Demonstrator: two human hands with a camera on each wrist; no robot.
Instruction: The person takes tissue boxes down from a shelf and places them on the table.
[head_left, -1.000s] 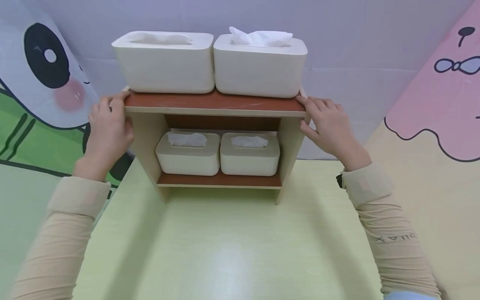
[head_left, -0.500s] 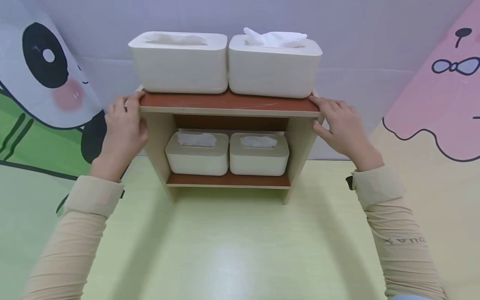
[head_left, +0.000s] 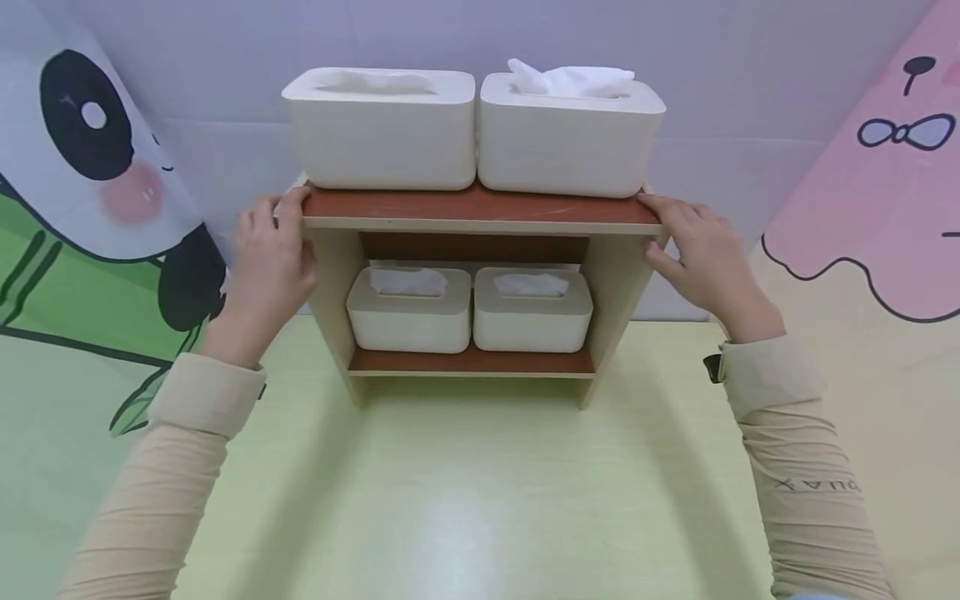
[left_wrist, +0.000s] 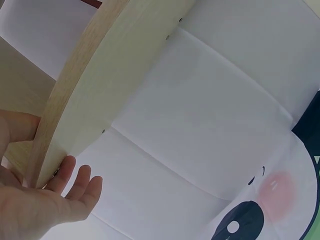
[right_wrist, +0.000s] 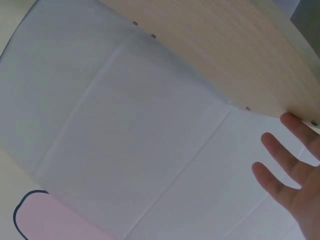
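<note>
A small two-tier wooden shelf point(head_left: 480, 223) with reddish-brown boards stands upright on the table. My left hand point(head_left: 270, 271) grips its upper left side; the left wrist view shows the thumb and fingers on opposite faces of the side panel point(left_wrist: 95, 95). At the upper right corner, my right hand point(head_left: 705, 258) holds the shelf, index finger on top and thumb at the front edge. Two white tissue boxes, one at left point(head_left: 386, 142) and one at right point(head_left: 566, 146), sit on the top board. Two smaller ones, left point(head_left: 411, 321) and right point(head_left: 532, 321), occupy the lower board.
The pale yellow-green table point(head_left: 457, 483) extends in front of the shelf. Behind it hangs a pale backdrop point(head_left: 705, 150), with a panda picture point(head_left: 97, 167) on the left and a pink figure point(head_left: 885, 217) on the right.
The shelf has slid to the right along the table, carrying all the tissue boxes. Both hands have moved right with it, keeping their hold.
</note>
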